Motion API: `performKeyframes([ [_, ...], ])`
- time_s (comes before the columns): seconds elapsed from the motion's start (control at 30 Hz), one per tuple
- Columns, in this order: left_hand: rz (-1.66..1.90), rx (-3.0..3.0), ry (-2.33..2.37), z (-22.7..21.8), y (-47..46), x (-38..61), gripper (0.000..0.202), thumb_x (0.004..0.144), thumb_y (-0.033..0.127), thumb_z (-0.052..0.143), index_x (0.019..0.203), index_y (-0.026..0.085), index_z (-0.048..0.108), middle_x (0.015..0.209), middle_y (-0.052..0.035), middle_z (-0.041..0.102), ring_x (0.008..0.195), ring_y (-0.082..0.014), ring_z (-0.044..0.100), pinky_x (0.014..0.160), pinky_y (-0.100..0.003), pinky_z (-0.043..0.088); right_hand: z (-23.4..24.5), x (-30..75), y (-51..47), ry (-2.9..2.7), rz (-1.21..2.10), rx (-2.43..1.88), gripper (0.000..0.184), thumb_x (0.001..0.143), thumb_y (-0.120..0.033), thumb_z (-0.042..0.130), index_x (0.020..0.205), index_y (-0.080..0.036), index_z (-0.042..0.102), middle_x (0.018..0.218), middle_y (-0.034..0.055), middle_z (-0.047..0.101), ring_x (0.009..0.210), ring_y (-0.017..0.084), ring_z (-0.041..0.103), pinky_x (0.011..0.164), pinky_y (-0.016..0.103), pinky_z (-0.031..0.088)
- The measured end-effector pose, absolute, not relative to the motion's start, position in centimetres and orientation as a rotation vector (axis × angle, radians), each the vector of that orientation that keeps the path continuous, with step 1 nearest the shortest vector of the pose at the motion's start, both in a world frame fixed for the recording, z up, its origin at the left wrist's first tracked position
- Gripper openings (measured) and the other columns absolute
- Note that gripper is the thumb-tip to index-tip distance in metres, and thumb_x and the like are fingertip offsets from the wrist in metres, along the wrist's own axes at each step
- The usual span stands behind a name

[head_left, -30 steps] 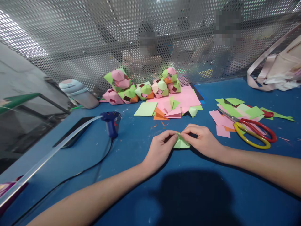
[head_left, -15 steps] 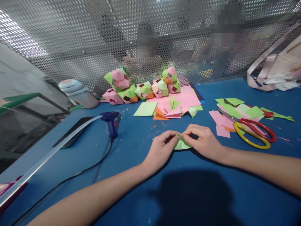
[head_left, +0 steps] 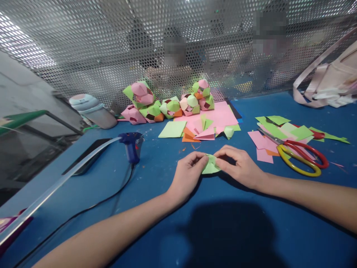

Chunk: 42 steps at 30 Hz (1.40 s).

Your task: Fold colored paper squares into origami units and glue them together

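Observation:
A small piece of light green paper (head_left: 211,166) is pinched between my two hands, just above the blue table. My left hand (head_left: 189,172) grips its left edge with thumb and fingers. On the other side, my right hand (head_left: 239,164) holds the right edge the same way. The paper looks creased, and its ends are hidden under my fingers. Beyond my hands lie folded pink paper pieces (head_left: 205,134), orange paper pieces (head_left: 190,135) and a flat light green sheet stack (head_left: 173,129).
Folded paper balls (head_left: 152,111) are stacked against the mesh screen (head_left: 111,48). Left stands a blue glue gun (head_left: 132,147) with a long glue stick and cord, near a tumbler (head_left: 95,111). Scissors (head_left: 299,158) rest on paper scraps (head_left: 273,128) at right; a bag (head_left: 337,74) sits behind.
Both hands have shifted slightly left with the green paper. The paper is turned a little and spread flatter, with more of its face showing. Things on the table have stayed put.

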<state>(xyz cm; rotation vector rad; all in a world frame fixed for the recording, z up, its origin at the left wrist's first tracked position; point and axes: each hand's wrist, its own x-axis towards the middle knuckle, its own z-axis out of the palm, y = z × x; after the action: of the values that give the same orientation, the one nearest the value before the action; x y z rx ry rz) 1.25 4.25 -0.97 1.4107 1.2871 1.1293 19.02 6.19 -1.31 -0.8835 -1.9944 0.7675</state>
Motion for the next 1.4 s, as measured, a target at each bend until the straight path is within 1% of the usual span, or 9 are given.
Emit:
performKeyframes([
  [0.1,1.185,1.328,1.27,-0.93,4.44,1.16,0.019,0.081,0.033,0.061,0.082,0.014,0.064,0.076,-0.0007,0.063,0.07,-0.0117,0.054,0.066,-0.022,0.043,-1.63,18.92,6.36,-1.987,0.731,-0.889,0.017,0.082,-0.018,0.058,0.099,-0.019,0.061,0.089,0.0031,0.06,0.075,0.013,0.055,0.07,0.026,0.046],
  [0.23,1.125,1.321,1.206,-0.62,4.23,1.34,0.022,0.081,0.034,0.06,0.09,0.014,0.063,0.086,-0.0036,0.065,0.078,-0.014,0.057,0.073,-0.026,0.045,-2.03,18.85,6.59,-1.967,0.697,-0.948,0.016,0.084,-0.016,0.054,0.098,-0.02,0.062,0.086,0.0019,0.062,0.075,0.013,0.056,0.069,0.026,0.045],
  [0.37,1.068,1.381,1.164,-0.52,3.82,1.77,0.03,0.074,0.026,0.068,0.099,0.016,0.057,0.093,-0.0033,0.064,0.082,-0.0138,0.059,0.075,-0.025,0.046,-1.97,18.9,6.55,-1.948,0.696,-0.986,0.014,0.085,-0.019,0.055,0.097,-0.02,0.061,0.087,0.0017,0.064,0.076,0.014,0.057,0.07,0.027,0.046],
  [0.5,1.067,1.465,1.228,-0.89,3.91,1.8,0.021,0.074,0.02,0.064,0.094,0.017,0.057,0.086,-0.0004,0.062,0.075,-0.0113,0.056,0.07,-0.023,0.044,-1.91,18.85,6.4,-1.939,0.697,-0.976,0.013,0.085,-0.02,0.055,0.097,-0.019,0.061,0.085,0.0014,0.063,0.075,0.013,0.057,0.07,0.026,0.046],
  [0.6,1.109,1.429,1.276,-1.06,4.21,1.62,0.017,0.073,0.017,0.062,0.089,0.016,0.058,0.082,0.0,0.06,0.074,-0.0116,0.055,0.068,-0.023,0.043,-1.95,18.76,6.33,-1.968,0.692,-0.935,0.015,0.085,-0.019,0.054,0.098,-0.019,0.061,0.083,0.0015,0.061,0.073,0.012,0.056,0.069,0.026,0.046],
  [0.8,1.148,1.297,1.287,-1.02,4.48,1.58,0.013,0.071,0.017,0.061,0.083,0.015,0.06,0.078,-0.0006,0.063,0.071,-0.0123,0.056,0.065,-0.023,0.042,-2.2,18.63,6.31,-2.042,0.658,-0.86,0.028,0.08,-0.01,0.051,0.106,-0.02,0.058,0.09,0.0028,0.061,0.078,0.014,0.057,0.073,0.027,0.046],
  [0.97,1.116,1.299,1.283,-1.08,4.47,1.61,0.012,0.071,0.019,0.063,0.082,0.015,0.06,0.073,0.0011,0.06,0.065,-0.0112,0.053,0.062,-0.023,0.041,-2.19,18.65,6.3,-2.012,0.686,-0.902,0.024,0.085,-0.011,0.049,0.104,-0.021,0.058,0.093,0.003,0.063,0.082,0.015,0.058,0.074,0.028,0.047],
  [1.17,1.095,1.309,1.275,-1.09,4.41,1.6,0.013,0.072,0.022,0.064,0.082,0.015,0.058,0.07,0.0025,0.056,0.063,-0.0101,0.05,0.06,-0.022,0.04,-1.95,18.73,6.29,-1.998,0.709,-0.907,0.016,0.091,-0.021,0.047,0.102,-0.02,0.058,0.094,0.0035,0.064,0.084,0.015,0.059,0.077,0.029,0.047],
  [1.4,1.06,1.36,1.271,-1.3,4.42,1.46,0.013,0.075,0.024,0.063,0.084,0.015,0.058,0.074,0.0012,0.058,0.065,-0.0107,0.051,0.062,-0.023,0.041,-2.37,18.69,6.4,-2.056,0.542,-0.786,0.022,0.089,-0.011,0.046,0.105,-0.019,0.057,0.096,0.0055,0.061,0.09,0.017,0.057,0.08,0.031,0.046],
])
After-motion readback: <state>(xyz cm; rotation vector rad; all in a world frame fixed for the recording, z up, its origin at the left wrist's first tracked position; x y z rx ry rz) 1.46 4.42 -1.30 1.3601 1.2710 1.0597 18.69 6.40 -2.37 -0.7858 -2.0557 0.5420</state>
